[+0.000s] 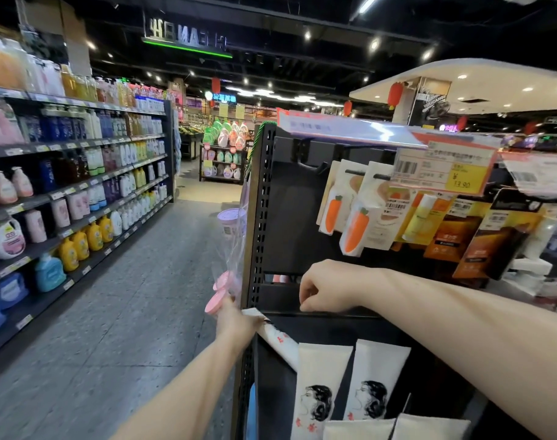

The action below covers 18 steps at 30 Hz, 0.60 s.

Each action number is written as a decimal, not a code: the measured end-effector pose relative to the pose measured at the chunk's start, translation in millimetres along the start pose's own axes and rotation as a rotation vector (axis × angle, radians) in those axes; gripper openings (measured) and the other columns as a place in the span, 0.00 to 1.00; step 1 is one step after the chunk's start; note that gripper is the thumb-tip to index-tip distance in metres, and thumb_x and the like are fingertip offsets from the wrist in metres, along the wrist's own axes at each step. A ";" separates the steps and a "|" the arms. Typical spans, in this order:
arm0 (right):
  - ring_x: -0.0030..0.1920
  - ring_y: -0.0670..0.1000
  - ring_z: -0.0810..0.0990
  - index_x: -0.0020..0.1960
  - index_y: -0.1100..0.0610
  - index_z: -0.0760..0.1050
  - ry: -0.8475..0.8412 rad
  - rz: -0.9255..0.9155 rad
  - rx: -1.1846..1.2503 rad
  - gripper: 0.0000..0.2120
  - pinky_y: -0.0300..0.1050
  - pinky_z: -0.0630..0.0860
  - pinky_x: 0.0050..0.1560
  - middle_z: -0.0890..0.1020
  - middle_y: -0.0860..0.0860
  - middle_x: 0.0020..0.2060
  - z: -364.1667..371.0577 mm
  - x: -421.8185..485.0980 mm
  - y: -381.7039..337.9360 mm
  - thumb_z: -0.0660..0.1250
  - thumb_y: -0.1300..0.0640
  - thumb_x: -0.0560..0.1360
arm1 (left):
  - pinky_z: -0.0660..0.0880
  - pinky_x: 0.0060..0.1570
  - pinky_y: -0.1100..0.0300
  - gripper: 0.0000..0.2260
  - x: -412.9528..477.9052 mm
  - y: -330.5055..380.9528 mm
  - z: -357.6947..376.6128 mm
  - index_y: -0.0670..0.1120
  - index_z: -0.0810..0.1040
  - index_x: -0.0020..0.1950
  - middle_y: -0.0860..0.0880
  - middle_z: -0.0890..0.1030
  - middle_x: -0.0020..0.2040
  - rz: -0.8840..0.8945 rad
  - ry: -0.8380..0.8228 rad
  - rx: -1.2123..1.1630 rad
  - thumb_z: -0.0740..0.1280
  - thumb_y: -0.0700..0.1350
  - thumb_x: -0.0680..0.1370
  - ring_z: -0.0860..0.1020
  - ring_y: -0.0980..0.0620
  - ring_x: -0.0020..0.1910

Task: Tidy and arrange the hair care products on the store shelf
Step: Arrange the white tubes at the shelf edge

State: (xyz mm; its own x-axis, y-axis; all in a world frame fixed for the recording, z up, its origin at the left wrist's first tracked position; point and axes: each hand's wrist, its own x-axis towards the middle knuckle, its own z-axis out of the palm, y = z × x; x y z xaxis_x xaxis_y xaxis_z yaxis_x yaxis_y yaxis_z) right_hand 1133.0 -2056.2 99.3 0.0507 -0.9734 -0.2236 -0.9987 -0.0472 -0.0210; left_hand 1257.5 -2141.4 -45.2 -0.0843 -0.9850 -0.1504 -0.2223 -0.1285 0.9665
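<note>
The left hand (235, 322) has its fingers (256, 321) closed around the flat crimped end of a white tube (278, 342) at the near left corner of a black rack (286, 217). The tube lies slanted, its long axis running from the held end at upper left down to the right, where its lower part is hidden behind two more tubes (321, 385) standing upright with flat ends up. These show a drawn head with dark hair and small red characters, too small to read. The right hand (326, 290) has its fingers (306, 300) curled, tips at the top edge of a black rail (343, 312) of the rack; whether they pinch anything cannot be told. Farther right a yellow price tag (461, 181) reads ¥13.90 above hanging carrot packs (356, 230)
</note>
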 end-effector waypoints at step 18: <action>0.48 0.50 0.77 0.63 0.55 0.69 0.219 -0.001 0.099 0.20 0.39 0.74 0.42 0.77 0.51 0.50 -3.1 -29.9 0.8 0.67 0.52 0.74 | 0.76 0.45 0.54 0.14 -81.1 75.2 -20.9 0.54 0.73 0.42 0.52 0.77 0.40 0.560 -0.242 0.076 0.71 0.36 0.69 0.76 0.54 0.40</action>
State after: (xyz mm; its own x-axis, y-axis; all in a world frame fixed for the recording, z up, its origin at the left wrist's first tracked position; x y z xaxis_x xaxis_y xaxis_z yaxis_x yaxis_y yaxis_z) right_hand 1130.6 -2027.9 109.0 0.0377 -0.9993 -0.0071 -0.9922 -0.0366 -0.1192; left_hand 1267.9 -2073.6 44.0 -0.4246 -0.8452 0.3245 -0.1486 0.4186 0.8959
